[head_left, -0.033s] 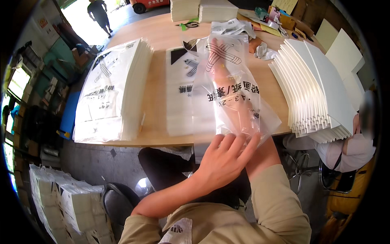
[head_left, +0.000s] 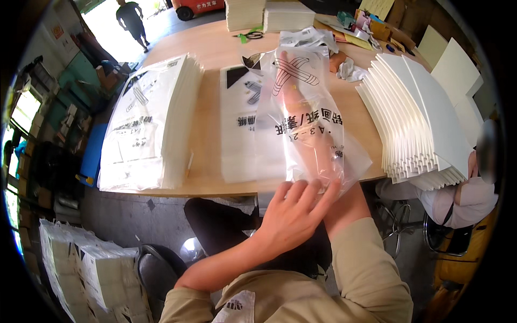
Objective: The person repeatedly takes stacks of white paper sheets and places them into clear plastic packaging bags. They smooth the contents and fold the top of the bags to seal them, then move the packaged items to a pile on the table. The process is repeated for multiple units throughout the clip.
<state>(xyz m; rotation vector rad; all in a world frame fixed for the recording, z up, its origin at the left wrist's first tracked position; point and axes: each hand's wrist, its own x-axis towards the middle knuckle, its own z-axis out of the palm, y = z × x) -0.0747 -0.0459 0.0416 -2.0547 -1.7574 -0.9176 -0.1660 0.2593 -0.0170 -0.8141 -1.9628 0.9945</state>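
Clearly see-through, the printed plastic bag (head_left: 301, 118) sleeves the right hand (head_left: 293, 102).

I see my right hand (head_left: 295, 102) pushed inside a clear printed plastic bag (head_left: 307, 116) on the wooden table (head_left: 210, 118), my left hand (head_left: 293, 215) gripping its open mouth, between a stack of filled bags (head_left: 148, 124) and fanned white sheets (head_left: 414, 118).

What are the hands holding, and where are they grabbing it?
A clear plastic bag with dark print. The left hand grips its open near edge, at the table's edge. The right hand is pushed inside the bag, showing through the plastic.
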